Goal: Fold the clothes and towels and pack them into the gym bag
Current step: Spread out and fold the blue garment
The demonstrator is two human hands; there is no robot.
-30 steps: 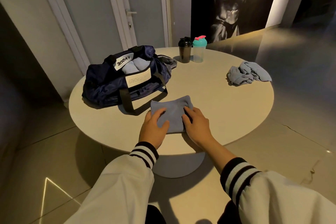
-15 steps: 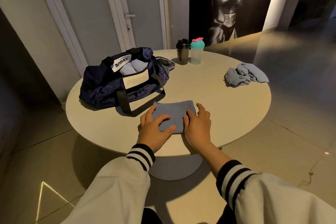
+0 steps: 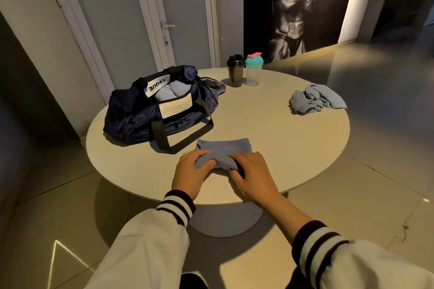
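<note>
Table (image 3: 270,129): 1 bag (image 3: 141,115), 2 shakers (image 3: 235,73) (image 3: 253,70), 1 loose cloth (image 3: 314,101), 2 hands (image 3: 191,172) (image 3: 254,175) gripping folded cloth (image 3: 225,150)

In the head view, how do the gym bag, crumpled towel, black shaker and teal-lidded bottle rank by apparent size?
1. gym bag, clearly largest.
2. crumpled towel.
3. black shaker and teal-lidded bottle: about alike, so unranked.

Only legible txt: "LVQUE", black caps on the white handle wrap (image 3: 157,85) atop the navy gym bag (image 3: 131,119), which sits approx 10 o'clock on the counter (image 3: 270,138). The word is upside down from the head cam. Cream patch (image 3: 175,108) on the bag's near side, just below the wrap, carries a few lines of small dark print, too small to read.
</note>
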